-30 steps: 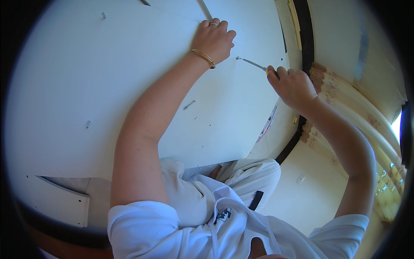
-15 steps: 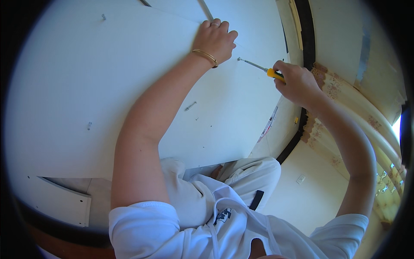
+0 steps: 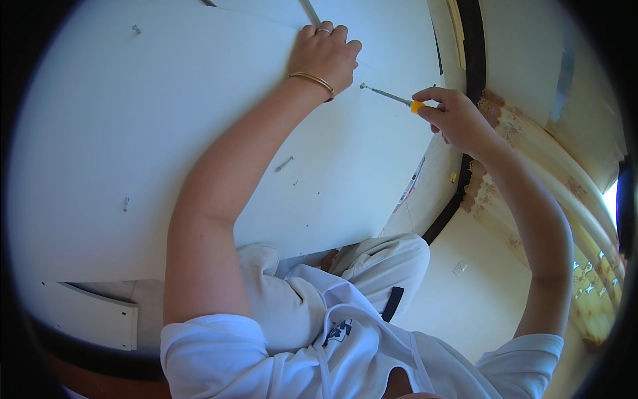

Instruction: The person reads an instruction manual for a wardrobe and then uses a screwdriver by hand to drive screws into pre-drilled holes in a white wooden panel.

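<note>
A large white panel [image 3: 133,133] lies before me. My left hand [image 3: 323,56], with a bracelet at the wrist and a ring, is curled over its far edge, fingertips hidden. Between thumb and fingers, my right hand [image 3: 453,118] holds the yellow handle of a screwdriver [image 3: 391,96]; the index finger stretches along above it. The driver slants left, its tip at a small metal screw [image 3: 363,86] in the panel, just right of my left hand. A loose fitting like a long screw [image 3: 284,164] lies nearer me.
Small metal fittings stand at the panel's left [image 3: 125,203] and far left [image 3: 136,29]. A curved white board [image 3: 100,312] lies at the lower left. Patterned curtains [image 3: 551,193] hang along the right wall, near a wall socket [image 3: 460,268]. My legs [image 3: 392,266] are folded at the panel's near edge.
The view has shifted slightly. My right fingers have loosened and spread on the screwdriver handle, the index finger now stretched out. The tip stays at the screw, and my left hand keeps its place.
</note>
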{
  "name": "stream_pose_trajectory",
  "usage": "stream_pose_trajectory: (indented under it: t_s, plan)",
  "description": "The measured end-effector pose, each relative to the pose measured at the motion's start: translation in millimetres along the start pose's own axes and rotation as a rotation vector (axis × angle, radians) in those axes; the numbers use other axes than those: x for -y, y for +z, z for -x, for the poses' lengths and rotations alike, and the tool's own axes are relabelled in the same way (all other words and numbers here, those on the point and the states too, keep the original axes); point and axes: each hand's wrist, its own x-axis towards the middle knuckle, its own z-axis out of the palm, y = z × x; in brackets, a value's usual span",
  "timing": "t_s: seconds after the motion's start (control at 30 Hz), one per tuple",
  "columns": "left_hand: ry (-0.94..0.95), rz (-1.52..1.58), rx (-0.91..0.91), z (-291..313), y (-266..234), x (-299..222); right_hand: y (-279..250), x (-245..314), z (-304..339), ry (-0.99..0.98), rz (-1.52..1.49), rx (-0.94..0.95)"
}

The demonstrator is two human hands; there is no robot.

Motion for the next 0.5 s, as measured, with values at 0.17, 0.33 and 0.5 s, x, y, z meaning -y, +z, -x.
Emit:
stream_pose_trajectory:
  t_s: [0.17,0.33,0.5]
  plan:
    - [0.052,0.026,-0.008,0,-1,2,-5,2,-1,0.179,-0.334,0.12]
    - [0.067,0.004,-0.053,3,0,4,18,-4,6,-0.517,0.965,-0.241]
    - [0.064,0.002,-0.014,4,-1,3,29,-12,11,-0.482,1.039,-0.252]
